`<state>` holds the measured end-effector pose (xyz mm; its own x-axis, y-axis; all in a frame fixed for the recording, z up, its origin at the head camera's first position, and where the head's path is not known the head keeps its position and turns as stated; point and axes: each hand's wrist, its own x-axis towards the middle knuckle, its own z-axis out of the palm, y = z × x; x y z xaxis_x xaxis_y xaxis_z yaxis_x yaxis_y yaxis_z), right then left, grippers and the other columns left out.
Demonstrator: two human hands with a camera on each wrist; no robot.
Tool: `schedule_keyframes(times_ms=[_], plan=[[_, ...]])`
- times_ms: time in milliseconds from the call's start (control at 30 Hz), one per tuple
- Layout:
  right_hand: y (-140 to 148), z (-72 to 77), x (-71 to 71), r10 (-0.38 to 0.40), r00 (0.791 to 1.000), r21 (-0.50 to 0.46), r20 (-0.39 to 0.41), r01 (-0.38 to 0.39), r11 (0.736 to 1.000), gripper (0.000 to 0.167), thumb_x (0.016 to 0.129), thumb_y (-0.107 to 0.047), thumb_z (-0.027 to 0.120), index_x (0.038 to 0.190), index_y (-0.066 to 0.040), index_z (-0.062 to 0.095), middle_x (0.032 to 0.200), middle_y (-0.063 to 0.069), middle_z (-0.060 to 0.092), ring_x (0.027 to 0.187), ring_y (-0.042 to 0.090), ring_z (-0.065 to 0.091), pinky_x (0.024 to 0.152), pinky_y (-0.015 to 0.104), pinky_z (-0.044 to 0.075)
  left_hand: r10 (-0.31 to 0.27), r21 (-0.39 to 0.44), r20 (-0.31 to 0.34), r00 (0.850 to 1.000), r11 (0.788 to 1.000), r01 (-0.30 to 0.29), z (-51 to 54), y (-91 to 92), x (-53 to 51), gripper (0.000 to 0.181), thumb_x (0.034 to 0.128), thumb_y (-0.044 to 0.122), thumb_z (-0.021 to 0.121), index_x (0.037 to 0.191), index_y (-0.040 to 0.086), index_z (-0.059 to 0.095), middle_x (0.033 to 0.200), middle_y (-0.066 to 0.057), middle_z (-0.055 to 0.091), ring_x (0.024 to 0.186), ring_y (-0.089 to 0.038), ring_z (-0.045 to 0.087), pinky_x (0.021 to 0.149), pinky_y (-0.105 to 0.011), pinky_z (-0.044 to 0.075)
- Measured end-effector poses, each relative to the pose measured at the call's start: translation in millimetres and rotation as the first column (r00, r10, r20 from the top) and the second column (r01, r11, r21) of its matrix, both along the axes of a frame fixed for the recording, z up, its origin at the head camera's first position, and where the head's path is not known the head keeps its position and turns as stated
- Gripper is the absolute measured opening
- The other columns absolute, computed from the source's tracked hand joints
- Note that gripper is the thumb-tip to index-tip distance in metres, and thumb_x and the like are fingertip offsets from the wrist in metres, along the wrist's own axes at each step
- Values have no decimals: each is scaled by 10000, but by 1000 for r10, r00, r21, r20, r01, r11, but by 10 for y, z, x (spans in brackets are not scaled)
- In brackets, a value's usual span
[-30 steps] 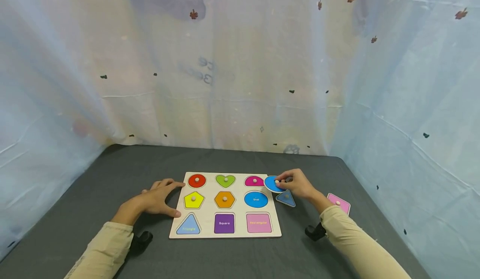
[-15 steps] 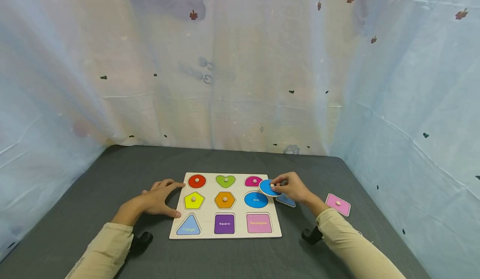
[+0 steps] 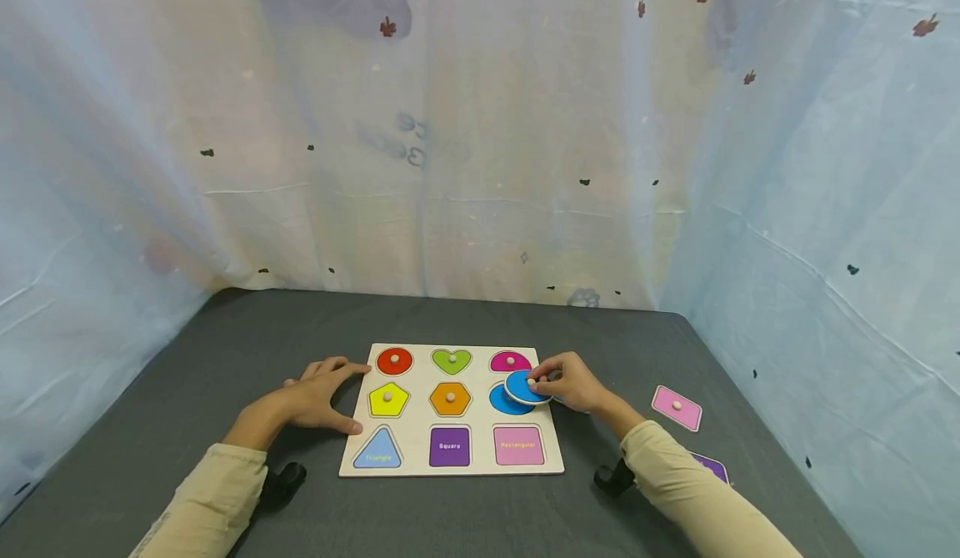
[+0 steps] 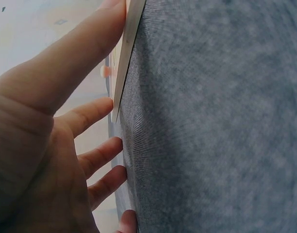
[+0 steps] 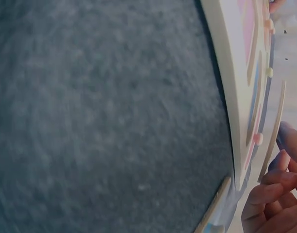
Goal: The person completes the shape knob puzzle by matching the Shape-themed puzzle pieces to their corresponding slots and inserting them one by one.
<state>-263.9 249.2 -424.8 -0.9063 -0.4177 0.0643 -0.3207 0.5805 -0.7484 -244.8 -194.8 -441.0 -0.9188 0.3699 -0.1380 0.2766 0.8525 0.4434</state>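
Note:
A pale wooden shape board point(image 3: 477, 414) lies on the dark table. At its left edge my left hand point(image 3: 318, 395) rests with fingers spread, thumb and a fingertip touching the board; the left wrist view shows the thumb point(image 4: 85, 43) against the edge. My right hand point(image 3: 573, 384) pinches the small knob of a blue oval piece point(image 3: 521, 389), which overlaps the upper right of the blue oval recess point(image 3: 504, 403). In the right wrist view this piece point(image 5: 275, 131) appears edge-on, above the board, beside the curled fingers of the right hand point(image 5: 279, 194).
Right of the board lie a pink rectangular piece point(image 3: 677, 409) and a purple piece point(image 3: 711, 465), partly behind the right sleeve. A blue triangle piece is mostly hidden beneath the right hand. Red, green, magenta, yellow and orange knobbed pieces sit in the board.
My right hand has carried the blue oval leftward and slightly down, from the board's right edge to partly over the oval recess. The purple piece has come into view. My left hand stays put.

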Motion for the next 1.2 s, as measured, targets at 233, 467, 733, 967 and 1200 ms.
schedule_keyframes(times_ms=[233,467,733,967,1200], plan=[[-52,-69,12,27,1000,-5,-2,-27,1000,182,924,-68,720,1034,72,758,964,210,722,739,158,530,621,196,466,-6,-14,3,1000,1000,6,14,4,-4,1060,676,657,842,1535,210,412,1528,-219,359,1384,-523,296,965,-872,229],[-112,-88,26,17,1000,-10,21,-17,1000,173,913,-72,733,1011,67,764,897,187,706,684,141,482,580,194,405,4,-36,21,1000,999,-3,100,40,42,1006,708,537,875,1530,181,417,1535,-244,345,1383,-534,300,967,-864,242],[-166,-109,37,14,999,-15,29,-14,1000,165,912,-53,730,1005,79,760,875,224,691,650,133,451,554,193,374,8,-37,20,1000,999,-7,80,38,42,1013,704,544,875,1530,181,414,1535,-236,346,1385,-531,300,966,-869,237],[-184,-149,9,19,999,-9,39,-19,1000,158,918,-61,725,1014,57,767,852,186,684,592,92,426,527,198,356,7,-21,22,1000,1000,-7,62,20,33,1031,694,593,861,1534,199,412,1544,-230,342,1399,-526,285,981,-868,223],[-205,-142,9,12,998,-17,64,-11,1000,151,930,-60,713,1003,59,769,825,165,676,579,91,434,523,190,345,1,-19,17,1000,1000,-1,42,13,17,1053,689,632,847,1540,202,402,1542,-237,338,1397,-534,277,980,-868,218]])
